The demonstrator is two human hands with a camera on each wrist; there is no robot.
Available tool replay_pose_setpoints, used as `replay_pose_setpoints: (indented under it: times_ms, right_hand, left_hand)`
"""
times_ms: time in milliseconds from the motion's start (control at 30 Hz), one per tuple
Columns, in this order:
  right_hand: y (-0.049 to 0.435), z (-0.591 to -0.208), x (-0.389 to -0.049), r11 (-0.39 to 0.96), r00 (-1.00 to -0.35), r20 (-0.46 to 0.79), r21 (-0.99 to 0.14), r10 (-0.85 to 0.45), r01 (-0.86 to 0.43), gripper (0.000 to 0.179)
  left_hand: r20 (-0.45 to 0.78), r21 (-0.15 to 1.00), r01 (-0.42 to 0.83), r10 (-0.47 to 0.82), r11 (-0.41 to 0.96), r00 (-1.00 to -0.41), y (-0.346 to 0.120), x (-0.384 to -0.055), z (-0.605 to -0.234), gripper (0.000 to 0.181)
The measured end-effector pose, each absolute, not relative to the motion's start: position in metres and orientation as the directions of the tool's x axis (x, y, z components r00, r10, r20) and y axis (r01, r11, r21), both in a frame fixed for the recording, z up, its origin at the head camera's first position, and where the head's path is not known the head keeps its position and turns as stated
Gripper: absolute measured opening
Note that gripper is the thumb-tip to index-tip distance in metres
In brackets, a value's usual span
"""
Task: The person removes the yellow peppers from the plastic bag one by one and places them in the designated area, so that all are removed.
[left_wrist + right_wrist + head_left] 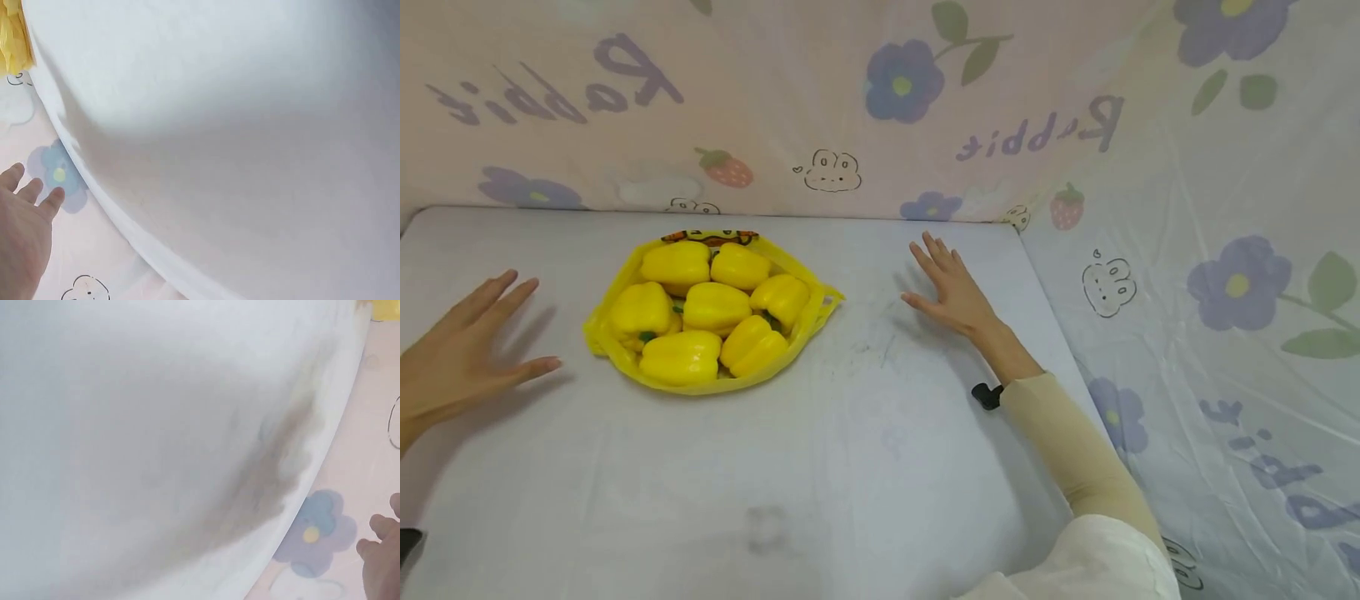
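1. Well, a yellow bag (700, 389) sat on the white counter (850, 483), near the far edge and a bit to the left.
2. Yellow bell peppers (717, 308) lay inside the bag, packed close together. At least seven showed, and a few had green stems (646, 337).
3. The bag was spread wide at the top, so its rim made a ring around the peppers. A thin end (831, 302) stuck out on the right side, and an orange and black picture (707, 237) showed at the far side.
4. The left hand (456, 354) was to the left of the bag. Its fingers and thumb were stretched wide and it held nothing. The thumb was near the bag but did not touch it.
5. The right hand (951, 292) was on the other side, farther from the bag. Its fingers were wide apart too, and it was holding nothing.
6. Both hands made soft shadows on the counter.
7. A tan sleeve (1067, 450) covered the right arm. A small black thing (987, 396) poked out by that wrist, but you could not tell what it was.
8. Behind the counter was a pink cloth (775, 100) with purple flowers (904, 81), strawberries (727, 169) and bunny faces (832, 172). The word "Rabbit" was on it backwards.
9. In each wrist view, only part of the hand showed at the side.
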State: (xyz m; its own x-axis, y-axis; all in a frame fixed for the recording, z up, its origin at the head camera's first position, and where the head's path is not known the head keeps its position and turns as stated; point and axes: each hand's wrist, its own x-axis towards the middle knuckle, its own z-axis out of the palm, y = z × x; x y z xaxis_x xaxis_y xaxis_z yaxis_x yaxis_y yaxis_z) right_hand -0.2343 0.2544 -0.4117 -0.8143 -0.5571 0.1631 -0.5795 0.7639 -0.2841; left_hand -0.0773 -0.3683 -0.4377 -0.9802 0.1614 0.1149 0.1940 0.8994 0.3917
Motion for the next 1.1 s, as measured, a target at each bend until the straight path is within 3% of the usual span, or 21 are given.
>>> replay_pose_setpoints:
  times_ms: [267,667,900,1100]
  right_hand:
    - [0.231,-0.408,-0.23,0.702,-0.798,0.198,-0.389,-0.569,-0.597,0.084]
    - [0.199,-0.408,-0.225,0.529,-0.701,0.36,-0.471,-0.615,-0.706,0.077]
    - [0.175,-0.409,-0.223,0.412,-0.648,0.427,-0.524,-0.63,-0.745,0.071]
    - [0.155,-0.413,-0.22,0.331,-0.64,0.441,-0.593,-0.63,-0.734,0.065]
  left_hand:
    - [0.105,0.496,0.169,0.134,0.852,-0.985,-0.355,-0.082,-0.431,0.111]
    - [-0.016,0.626,0.063,0.093,0.777,-0.996,-0.33,-0.092,-0.424,0.105]
    - [-0.049,0.641,0.056,0.114,0.766,-0.992,-0.323,-0.096,-0.42,0.095]
    - [-0.114,0.653,0.037,0.146,0.757,-0.983,-0.321,-0.099,-0.42,0.091]
